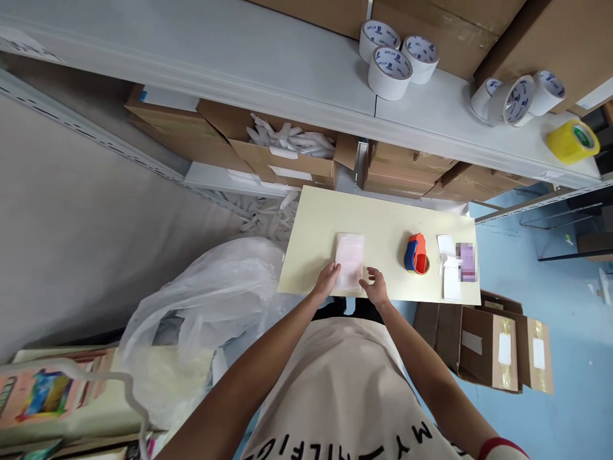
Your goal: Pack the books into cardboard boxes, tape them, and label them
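Note:
A flat rectangular packet (350, 252), whitish-pink and seemingly wrapped in translucent plastic, lies on the cream tabletop (325, 211) in front of me. My left hand (327, 280) grips its lower left edge, with the thumb on top. Beside the lower right edge is my right hand (376, 287), its fingers apart and curved, the thumb close to the packet's corner. Whether that thumb touches the packet, I cannot tell. To the right stands an orange and blue tape dispenser (416, 253). Past it lie white paper slips (451, 281) and a blurred purple item (467, 262).
White tape rolls (390, 73) and a yellow tape roll (573, 141) sit on the shelf (306, 61) above. Below it, an open carton (287, 169) holds white pieces. Clear plastic bagging (205, 300) bulges at the table's left; cardboard boxes (488, 345) stand on the floor right.

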The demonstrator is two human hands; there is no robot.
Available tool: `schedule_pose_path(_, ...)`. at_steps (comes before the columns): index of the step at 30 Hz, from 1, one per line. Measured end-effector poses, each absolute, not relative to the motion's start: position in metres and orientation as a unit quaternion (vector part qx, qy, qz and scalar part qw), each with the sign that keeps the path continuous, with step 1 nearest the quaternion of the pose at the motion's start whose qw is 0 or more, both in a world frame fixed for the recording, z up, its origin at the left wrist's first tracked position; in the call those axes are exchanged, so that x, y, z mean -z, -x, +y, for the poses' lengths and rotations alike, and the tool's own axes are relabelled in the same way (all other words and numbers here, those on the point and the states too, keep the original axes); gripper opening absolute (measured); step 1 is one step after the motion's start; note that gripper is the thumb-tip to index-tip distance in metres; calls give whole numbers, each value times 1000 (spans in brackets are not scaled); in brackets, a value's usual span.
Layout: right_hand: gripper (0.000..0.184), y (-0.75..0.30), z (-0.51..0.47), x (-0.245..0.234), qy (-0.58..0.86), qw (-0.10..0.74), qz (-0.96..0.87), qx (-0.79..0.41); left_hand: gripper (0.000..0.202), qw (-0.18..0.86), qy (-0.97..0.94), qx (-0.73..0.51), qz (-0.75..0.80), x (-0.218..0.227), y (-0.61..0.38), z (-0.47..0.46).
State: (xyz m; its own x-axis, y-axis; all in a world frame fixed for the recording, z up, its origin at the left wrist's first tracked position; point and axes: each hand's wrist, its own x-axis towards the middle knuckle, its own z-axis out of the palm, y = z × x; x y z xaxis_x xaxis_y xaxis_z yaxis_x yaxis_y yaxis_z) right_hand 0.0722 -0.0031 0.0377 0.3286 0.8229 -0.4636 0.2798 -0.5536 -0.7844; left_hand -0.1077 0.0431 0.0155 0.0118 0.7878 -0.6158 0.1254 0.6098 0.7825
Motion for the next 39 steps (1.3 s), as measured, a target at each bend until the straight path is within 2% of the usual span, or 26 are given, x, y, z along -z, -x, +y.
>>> schedule_pose_path(5, 55, -77, -7, -29, 763, 281, -351, -465, 52, 605, -353, -261, 665, -2, 111, 43)
schedule_pose_path(10, 56, -78, -10, -26, 755, 295, -328, -486, 52, 585, -352, -258, 683, 1, 117, 38)
schedule_pose_path(18, 47, -73, 1, -25, 731, 301, -313, -525, 48, 583, -347, -269, 684, 1, 114, 29)
schedule_pose_path(22, 43, -60, 20, -26, 727, 269, -374, -509, 43, 580, -354, -277, 680, -1, 112, 37)
schedule_pose_path(25, 48, -53, 36, -28, 746, 248, -431, -444, 40, 567, -363, -283, 683, -2, 114, 45)
schedule_pose_path(27, 51, -53, 42, -29, 774, 232, -423, -409, 40, 558, -368, -288, 686, -3, 113, 48)
schedule_pose_path(30, 52, -54, 43, -29, 789, 212, -365, -446, 36, 548, -372, -292, 690, -4, 111, 47)
schedule_pose_path(35, 53, -36, 60, -26, 760, 247, -350, -488, 33, 531, -369, -314, 695, -1, 118, 57)
schedule_pose_path(39, 59, -9, 104, -20, 715, 280, -360, -531, 39, 510, -355, -344, 704, 7, 143, 95)
